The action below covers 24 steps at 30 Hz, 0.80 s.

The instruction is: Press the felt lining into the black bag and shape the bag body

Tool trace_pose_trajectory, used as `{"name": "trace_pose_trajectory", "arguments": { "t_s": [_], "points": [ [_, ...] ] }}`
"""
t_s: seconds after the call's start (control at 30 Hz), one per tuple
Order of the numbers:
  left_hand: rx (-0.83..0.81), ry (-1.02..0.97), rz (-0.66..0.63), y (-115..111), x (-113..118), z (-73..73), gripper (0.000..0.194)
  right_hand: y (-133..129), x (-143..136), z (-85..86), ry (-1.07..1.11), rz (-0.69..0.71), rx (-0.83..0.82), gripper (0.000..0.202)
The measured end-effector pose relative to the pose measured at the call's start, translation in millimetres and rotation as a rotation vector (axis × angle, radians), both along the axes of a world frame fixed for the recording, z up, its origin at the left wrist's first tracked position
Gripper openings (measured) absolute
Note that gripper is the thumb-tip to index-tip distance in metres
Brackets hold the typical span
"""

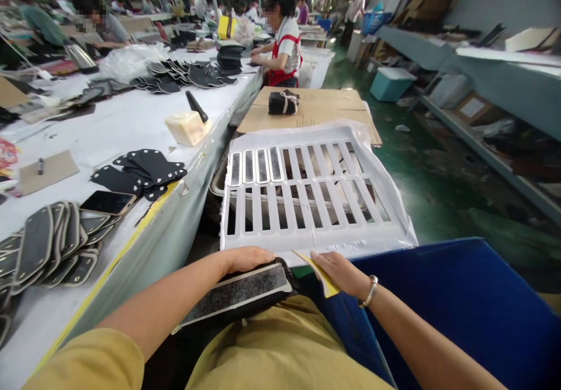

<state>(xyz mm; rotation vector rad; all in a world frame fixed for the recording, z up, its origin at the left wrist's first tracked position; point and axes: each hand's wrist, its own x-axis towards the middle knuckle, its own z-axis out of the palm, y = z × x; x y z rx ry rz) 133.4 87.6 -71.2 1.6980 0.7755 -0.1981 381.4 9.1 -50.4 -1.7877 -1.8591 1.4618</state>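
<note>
Across my lap lies a long black speckled strip (241,290) with pale edges, on top of a dark piece. My left hand (248,258) holds it along its far edge, the fingers partly hidden. A thin yellow strip (322,274), like backing paper, is pinched in my right hand (337,270), just right of the black strip. Ahead of both hands sits a white slotted frame (311,238) with two rows of long openings. Several pale-edged dark strips (262,165) fill slots at its back left; through other slots a bin below shows.
On the left table (144,109) lie dark pieces (56,244), a phone (108,202) and a cream block (187,127). Cardboard (333,106) with a black bundle (283,103) is behind the frame. A blue panel (460,308) stands right. A co-worker (284,45) works beyond.
</note>
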Motion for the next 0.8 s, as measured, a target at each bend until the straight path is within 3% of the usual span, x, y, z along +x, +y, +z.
{"name": "trace_pose_trajectory", "arguments": {
  "t_s": [0.17,0.27,0.37,0.47,0.6,0.8],
  "points": [
    [-0.039,0.020,0.084,-7,11,1.3,0.048,-30,9,-27.8,0.187,-0.241,-0.103,0.054],
    [-0.054,0.046,0.155,-11,16,2.7,0.046,-50,9,-39.4,0.367,-0.309,-0.268,0.043],
    [-0.008,0.074,0.189,-13,21,2.8,0.041,-66,13,-43.9,0.590,-0.247,-0.489,0.032],
    [0.023,0.105,0.217,-15,25,3.0,0.040,-79,19,-45.9,0.753,-0.149,-0.604,0.036],
    [0.019,0.094,0.228,-18,26,5.4,0.040,-91,20,-46.2,0.921,-0.090,-0.583,0.037],
    [-0.041,0.085,0.272,-21,24,7.6,0.045,-99,21,-49.2,1.056,-0.142,-0.556,0.048]
  ]
}}
